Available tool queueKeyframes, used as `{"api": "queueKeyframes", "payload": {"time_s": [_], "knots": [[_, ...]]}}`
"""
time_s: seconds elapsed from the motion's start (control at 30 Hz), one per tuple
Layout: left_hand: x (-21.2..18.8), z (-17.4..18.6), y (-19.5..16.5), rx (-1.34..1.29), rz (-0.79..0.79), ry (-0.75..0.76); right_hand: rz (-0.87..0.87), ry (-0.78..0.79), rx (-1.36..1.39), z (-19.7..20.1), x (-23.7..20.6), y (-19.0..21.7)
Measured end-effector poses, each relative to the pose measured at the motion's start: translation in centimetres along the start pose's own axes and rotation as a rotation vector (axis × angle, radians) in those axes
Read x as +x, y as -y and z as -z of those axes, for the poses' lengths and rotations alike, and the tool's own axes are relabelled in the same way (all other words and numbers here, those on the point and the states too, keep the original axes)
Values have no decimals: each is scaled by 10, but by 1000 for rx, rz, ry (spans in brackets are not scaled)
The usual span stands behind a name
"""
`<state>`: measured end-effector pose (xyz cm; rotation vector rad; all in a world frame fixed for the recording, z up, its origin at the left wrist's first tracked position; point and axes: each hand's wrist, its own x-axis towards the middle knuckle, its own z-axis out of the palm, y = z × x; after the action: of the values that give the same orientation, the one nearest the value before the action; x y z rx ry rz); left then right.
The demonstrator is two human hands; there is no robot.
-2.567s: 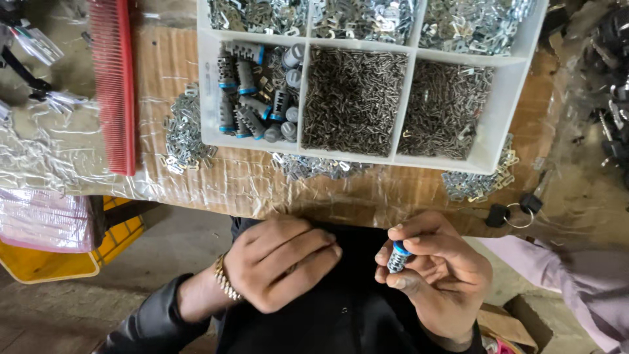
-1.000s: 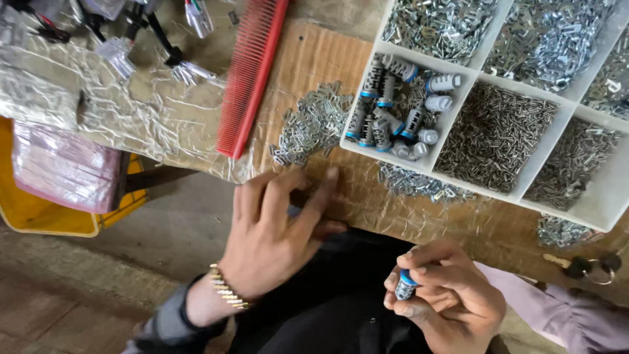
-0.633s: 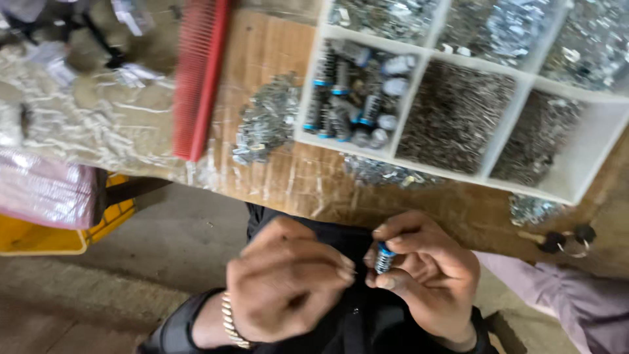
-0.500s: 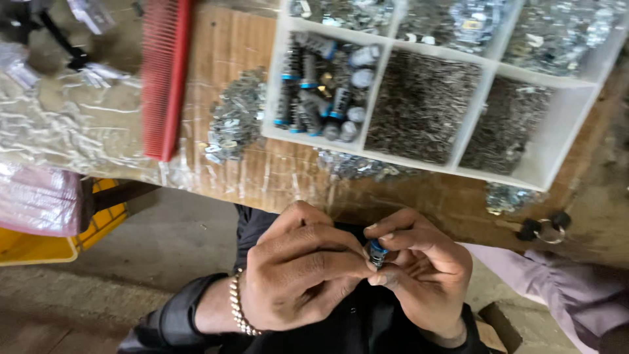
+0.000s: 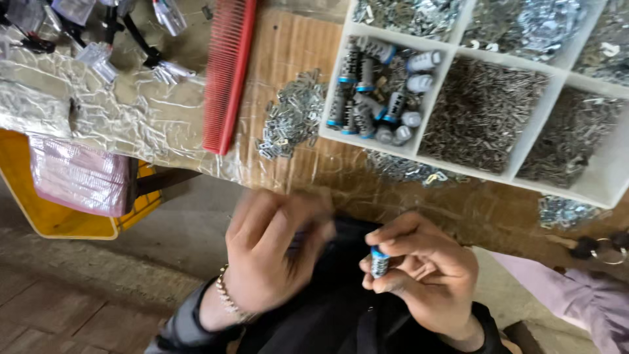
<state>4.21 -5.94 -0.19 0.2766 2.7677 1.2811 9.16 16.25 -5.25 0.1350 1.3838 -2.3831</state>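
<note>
My right hand [image 5: 426, 275] holds a small silver cylinder with a blue cap [image 5: 379, 261] upright between thumb and fingers, over my dark lap. My left hand [image 5: 272, 252] is blurred by motion just left of it, fingers loosely curled; whether it holds anything cannot be seen. It wears a gold bracelet [image 5: 227, 301]. Above, a white divided tray [image 5: 511, 154] holds similar blue-capped cylinders [image 5: 377, 92] in one compartment and small metal pins and parts in others. A loose pile of metal clips [image 5: 291, 118] lies on the cardboard beside the tray.
A long red comb [image 5: 229, 72] lies on the plastic-covered table. Small bagged parts [image 5: 92, 52] lie at the far left. A yellow crate [image 5: 59, 216] with a pink plastic bag [image 5: 78, 174] stands below the table. A keyring [image 5: 599, 249] lies at the right.
My left hand has pulled away from my right hand to the left and up toward the table edge. The right hand still holds the cylinder. The view has shifted slightly.
</note>
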Motion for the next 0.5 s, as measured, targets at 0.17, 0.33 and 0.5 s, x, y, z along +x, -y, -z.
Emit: {"api": "queueKeyframes", "payload": {"time_s": [0.17,0.33,0.5], "knots": [[11,0,6,584,-122,-106,52,-42,-41,0,-5,6],[-1,9,36,177,-482,97,115,-124,-41,8,-13,9],[-5,-7,27,110,-274,-109,115,-144,-64,11,-13,5]]}}
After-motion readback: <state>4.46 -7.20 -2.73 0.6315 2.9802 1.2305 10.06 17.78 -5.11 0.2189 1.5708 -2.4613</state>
